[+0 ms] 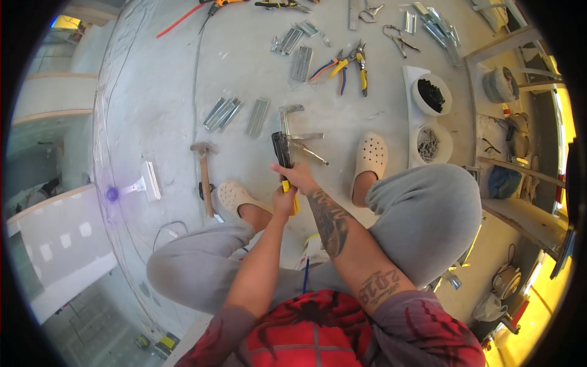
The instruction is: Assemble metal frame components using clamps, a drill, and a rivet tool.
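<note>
Between my knees I hold a black and yellow long-handled tool (280,147); its exact kind cannot be made out. My right hand (298,177) is wrapped round its middle, with the thumb stretched over to the left. Lower down, my left hand (283,200) grips the yellow handle end. Just beyond the tool's black end, partly hidden behind it, lies a metal locking clamp (312,153) with long C-shaped jaws. A wooden-handled hammer (204,174) lies to the left, beside my left shoe (235,197). Short metal channel pieces (258,117) rest just ahead of my hands.
Snips (363,73) with coloured handles and more channel pieces (301,63) lie farther off. On the right, one white tub (449,95) holds black screws and another (447,144) holds silver fasteners. A work lamp (150,181) stands at left. An orange drill (214,7) lies at the far edge.
</note>
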Tool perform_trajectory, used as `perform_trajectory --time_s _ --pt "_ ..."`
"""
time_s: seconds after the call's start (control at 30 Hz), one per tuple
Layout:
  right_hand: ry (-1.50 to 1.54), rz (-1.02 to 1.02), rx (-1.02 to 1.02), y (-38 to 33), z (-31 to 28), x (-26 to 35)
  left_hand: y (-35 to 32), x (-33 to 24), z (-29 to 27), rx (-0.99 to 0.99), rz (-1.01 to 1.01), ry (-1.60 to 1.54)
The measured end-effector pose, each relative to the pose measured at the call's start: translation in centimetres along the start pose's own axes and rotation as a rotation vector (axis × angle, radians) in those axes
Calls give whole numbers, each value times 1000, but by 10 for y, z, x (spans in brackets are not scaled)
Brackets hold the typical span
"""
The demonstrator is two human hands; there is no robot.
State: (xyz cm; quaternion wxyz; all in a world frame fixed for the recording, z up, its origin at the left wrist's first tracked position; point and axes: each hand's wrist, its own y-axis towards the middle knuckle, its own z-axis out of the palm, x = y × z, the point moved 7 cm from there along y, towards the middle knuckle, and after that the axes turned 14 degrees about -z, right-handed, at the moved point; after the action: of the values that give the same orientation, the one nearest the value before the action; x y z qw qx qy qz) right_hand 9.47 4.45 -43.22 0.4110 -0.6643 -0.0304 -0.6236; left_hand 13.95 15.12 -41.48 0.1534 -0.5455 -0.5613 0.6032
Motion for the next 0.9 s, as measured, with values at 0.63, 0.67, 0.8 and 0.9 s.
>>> perform_trajectory --time_s 0.63,0.67,0.8,0.9 --pt "942 257 164 4 25 -29 1 2 -12 82 27 -136" --pt "895 227 87 3 21 -26 7 8 -8 78 -19 -132" --pt "732 213 -45 0 17 -21 2 -20 -9 5 6 72" --pt "753 219 0 1 25 -27 -29 -45 -28 103 -102 37"
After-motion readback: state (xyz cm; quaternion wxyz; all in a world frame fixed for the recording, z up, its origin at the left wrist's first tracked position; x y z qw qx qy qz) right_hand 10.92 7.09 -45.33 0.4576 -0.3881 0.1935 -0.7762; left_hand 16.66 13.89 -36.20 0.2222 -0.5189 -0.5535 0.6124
